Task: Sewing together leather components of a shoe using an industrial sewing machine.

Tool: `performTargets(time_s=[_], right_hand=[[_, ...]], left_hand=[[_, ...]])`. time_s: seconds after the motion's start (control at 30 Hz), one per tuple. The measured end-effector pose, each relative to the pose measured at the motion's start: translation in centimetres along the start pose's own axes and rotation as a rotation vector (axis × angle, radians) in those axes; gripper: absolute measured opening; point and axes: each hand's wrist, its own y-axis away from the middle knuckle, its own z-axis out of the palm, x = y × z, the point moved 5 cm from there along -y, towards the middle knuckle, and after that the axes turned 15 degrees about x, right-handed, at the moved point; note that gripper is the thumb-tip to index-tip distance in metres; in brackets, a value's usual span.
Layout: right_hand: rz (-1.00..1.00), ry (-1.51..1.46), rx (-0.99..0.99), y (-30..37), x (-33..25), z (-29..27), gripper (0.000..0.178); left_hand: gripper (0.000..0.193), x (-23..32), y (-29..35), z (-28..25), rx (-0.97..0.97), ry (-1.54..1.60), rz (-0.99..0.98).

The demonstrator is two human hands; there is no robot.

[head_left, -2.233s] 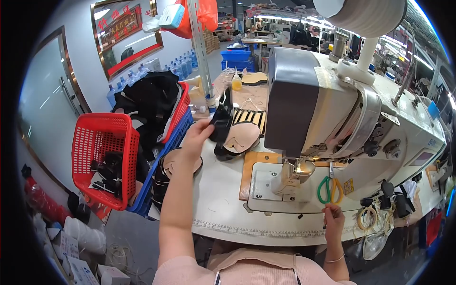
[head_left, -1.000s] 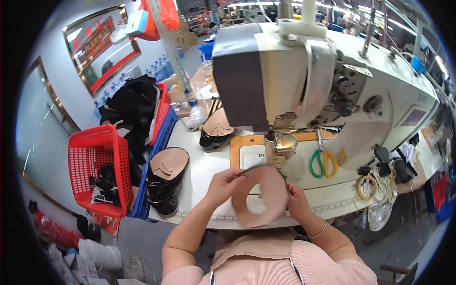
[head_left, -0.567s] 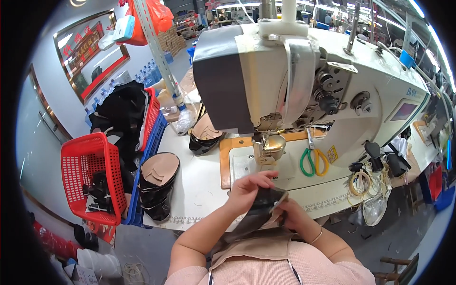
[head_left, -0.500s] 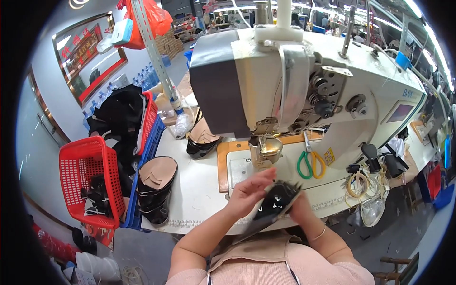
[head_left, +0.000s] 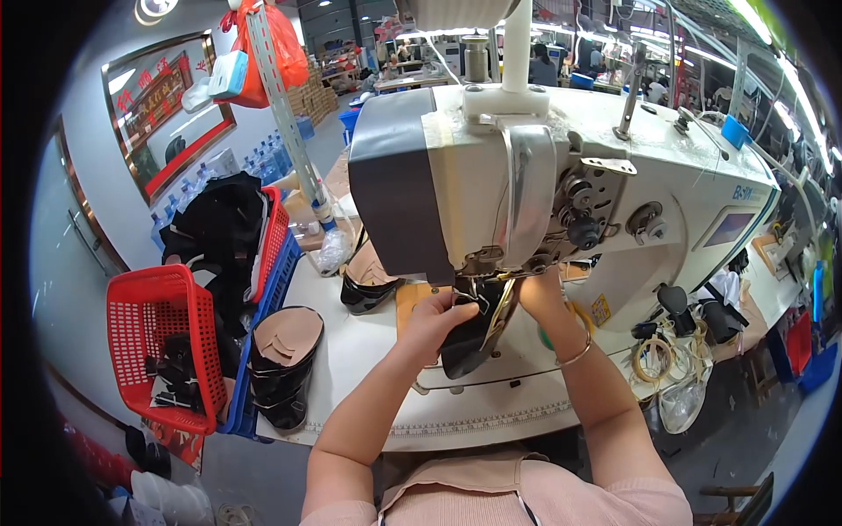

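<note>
A black shiny shoe upper (head_left: 469, 349) with a pale inner edge is under the head of the white sewing machine (head_left: 702, 210). My left hand (head_left: 438, 319) pinches its left side, thumb on top. My right hand (head_left: 541, 300) is closed at its right edge, fingertips partly hidden beneath the machine head. The needle area is mostly covered by the upper and my hands. Scissors (head_left: 580, 321) with green and yellow handles lie under my right wrist, largely hidden. To the left stands a stack of black uppers with beige linings (head_left: 285, 337); another such pile (head_left: 368, 272) sits behind it.
A red basket (head_left: 210, 337) with black pieces and a blue crate (head_left: 279, 272) heaped with black material flank the table's left side. Tape rolls (head_left: 653, 359) and a plastic bag (head_left: 684, 399) are at the right. A metal post (head_left: 294, 131) rises at the back left.
Both hands have carried the black upper forward, from near my body to beneath the machine head. My right arm now covers most of the scissors.
</note>
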Motion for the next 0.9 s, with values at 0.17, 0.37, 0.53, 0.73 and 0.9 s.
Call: performTargets(time_s=[0.17, 0.37, 0.53, 0.73, 0.9], right_hand=[[0.484, -0.191, -0.274, 0.8, 2.7, 0.0, 0.026], [0.371, -0.318, 0.161, 3.0, -1.9, -3.9, 0.013], [0.215, -0.239, 0.023, 1.9, -4.5, -1.2, 0.01], [0.19, -0.225, -0.003, 1.2, -4.7, -0.5, 0.009], [-0.051, 0.029, -0.084, 0.9, -4.9, -2.3, 0.008]], left_hand=[[0.016, -0.4, 0.0, -0.6, 0.121, 0.047, 0.119], [0.012, -1.6, 1.1, -0.4, 0.347, 0.168, 0.381], [0.016, -3.0, 1.3, 0.0, 0.427, 0.299, 0.456], [0.019, -3.1, 1.3, 0.1, 0.434, 0.345, 0.488], [0.02, -3.1, 1.5, 0.3, 0.434, 0.382, 0.468]])
